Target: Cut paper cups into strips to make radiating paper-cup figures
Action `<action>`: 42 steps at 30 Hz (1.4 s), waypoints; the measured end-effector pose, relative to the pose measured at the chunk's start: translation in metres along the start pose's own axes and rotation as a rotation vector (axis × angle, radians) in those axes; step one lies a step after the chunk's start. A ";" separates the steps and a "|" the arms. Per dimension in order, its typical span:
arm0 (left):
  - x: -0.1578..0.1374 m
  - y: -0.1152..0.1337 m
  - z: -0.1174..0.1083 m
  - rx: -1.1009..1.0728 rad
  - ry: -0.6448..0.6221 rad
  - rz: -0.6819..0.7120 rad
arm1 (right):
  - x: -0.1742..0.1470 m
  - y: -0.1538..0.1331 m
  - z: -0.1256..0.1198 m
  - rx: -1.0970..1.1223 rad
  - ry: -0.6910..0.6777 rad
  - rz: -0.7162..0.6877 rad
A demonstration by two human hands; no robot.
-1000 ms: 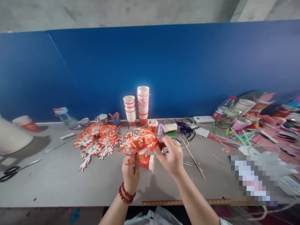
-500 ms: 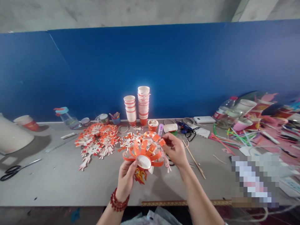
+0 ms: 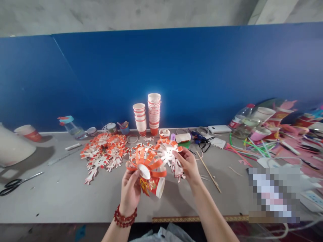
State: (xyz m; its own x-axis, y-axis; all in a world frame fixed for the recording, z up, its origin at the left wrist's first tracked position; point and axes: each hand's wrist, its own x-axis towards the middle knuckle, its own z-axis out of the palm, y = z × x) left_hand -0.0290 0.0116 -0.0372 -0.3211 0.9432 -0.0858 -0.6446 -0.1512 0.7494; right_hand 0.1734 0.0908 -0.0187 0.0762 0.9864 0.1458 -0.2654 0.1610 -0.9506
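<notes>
My left hand, with a red bead bracelet at the wrist, is closed on a paper-cup craft. Its orange strips fan out around a white round base, which faces me; below it a red cup part with gold print and a white rim shows. To the right, my right hand pinches a paper-cup cut-out with a white drawn face, orange-tipped strips around it and a hanging paper body. The two pieces are close together; whether they touch I cannot tell. Behind my hands lies a heap of similar cut-outs.
Two stacks of paper cups stand by the blue partition. At left lie black-handled scissors. A wooden stick and a blue glue gun are on the right, before a clutter of cups, bottles and pink paper.
The craft in my left hand has tilted and moved slightly left, exposing its lower cup part. My right hand has lowered, and the cut-out's white face now shows.
</notes>
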 end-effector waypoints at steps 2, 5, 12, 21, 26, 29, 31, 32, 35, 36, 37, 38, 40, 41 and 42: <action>0.005 0.003 -0.001 -0.011 0.082 0.078 | -0.004 -0.003 -0.003 0.130 0.084 0.058; 0.011 0.003 0.001 0.011 0.169 0.185 | -0.011 -0.005 -0.004 0.237 0.170 0.099; 0.016 -0.023 0.023 0.111 0.038 0.142 | -0.033 0.003 0.031 0.397 0.041 0.211; 0.017 -0.038 0.037 0.188 -0.022 0.123 | -0.024 0.027 0.050 0.242 0.046 0.182; 0.016 -0.038 0.035 0.161 0.053 0.101 | -0.020 0.030 0.043 0.149 0.046 0.086; 0.016 -0.039 0.034 0.146 0.019 0.117 | -0.020 0.031 0.042 0.106 0.028 0.067; 0.017 -0.040 0.034 0.166 -0.016 0.150 | -0.020 0.031 0.042 0.069 0.022 0.048; 0.018 -0.040 0.033 0.174 -0.024 0.168 | -0.020 0.031 0.042 0.049 0.012 0.037; 0.019 -0.042 0.033 0.198 -0.029 0.203 | -0.018 0.029 0.040 -0.031 -0.032 -0.001; 0.020 -0.041 0.033 0.203 -0.023 0.203 | -0.017 0.028 0.039 -0.064 -0.046 -0.013; 0.020 -0.041 0.033 0.208 -0.021 0.197 | -0.017 0.026 0.038 -0.092 -0.064 -0.018; 0.021 -0.040 0.033 0.210 -0.017 0.185 | -0.016 0.024 0.037 -0.115 -0.085 -0.017; 0.021 -0.037 0.033 0.206 -0.013 0.149 | -0.014 0.019 0.035 -0.139 -0.134 -0.001; 0.021 -0.035 0.034 0.201 -0.018 0.131 | -0.013 0.016 0.034 -0.147 -0.157 0.007; 0.022 -0.033 0.034 0.193 -0.029 0.112 | -0.012 0.013 0.033 -0.153 -0.174 0.009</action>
State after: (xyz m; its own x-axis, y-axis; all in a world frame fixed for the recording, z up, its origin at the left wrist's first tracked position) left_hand 0.0086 0.0469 -0.0412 -0.3613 0.9322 0.0217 -0.4607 -0.1987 0.8650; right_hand 0.1368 0.0825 -0.0240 -0.0963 0.9809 0.1692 -0.1150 0.1579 -0.9807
